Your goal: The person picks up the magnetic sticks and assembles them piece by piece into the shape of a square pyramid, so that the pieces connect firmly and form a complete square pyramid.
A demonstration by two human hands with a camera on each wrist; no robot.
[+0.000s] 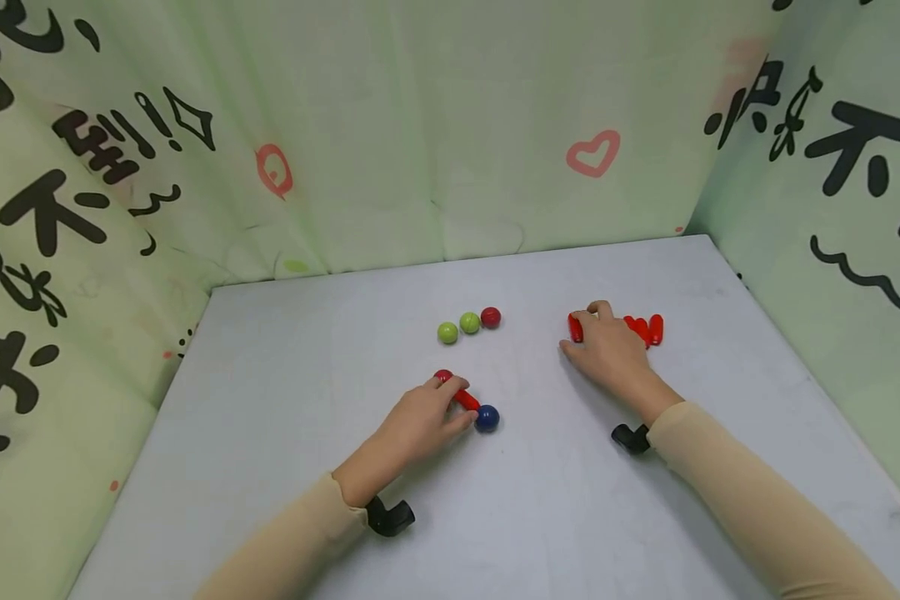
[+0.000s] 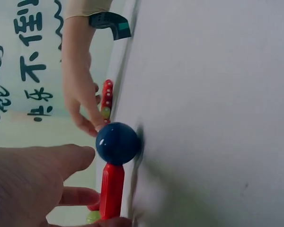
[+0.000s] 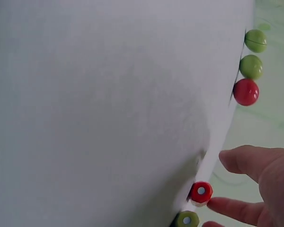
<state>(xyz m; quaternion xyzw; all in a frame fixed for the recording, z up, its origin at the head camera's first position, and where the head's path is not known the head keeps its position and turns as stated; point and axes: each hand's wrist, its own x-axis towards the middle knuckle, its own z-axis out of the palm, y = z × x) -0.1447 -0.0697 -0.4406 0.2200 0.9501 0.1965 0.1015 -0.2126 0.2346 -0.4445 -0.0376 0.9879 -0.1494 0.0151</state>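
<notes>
A red rod [image 1: 467, 400] lies between a dark blue ball [image 1: 487, 418] and a red ball [image 1: 443, 376], the blue one nearer the front. Over this piece is the left hand [image 1: 416, 421], thumb beside the blue ball [image 2: 117, 143], other fingers at the rod [image 2: 112, 191] and red ball. Further right, the right hand [image 1: 611, 350] reaches over a row of short rods; its fingers touch the leftmost red rod [image 1: 576, 327]. In the right wrist view the thumb stands apart from that rod [image 3: 201, 191], with a green rod [image 3: 187, 219] beside it.
Two green balls [image 1: 447, 332] [image 1: 470, 322] and a red ball [image 1: 491, 317] lie in a row behind the left hand. More red rods [image 1: 656, 329] lie just right of the right hand. Printed curtains [image 1: 495, 125] stand behind and beside the white table [image 1: 285, 375].
</notes>
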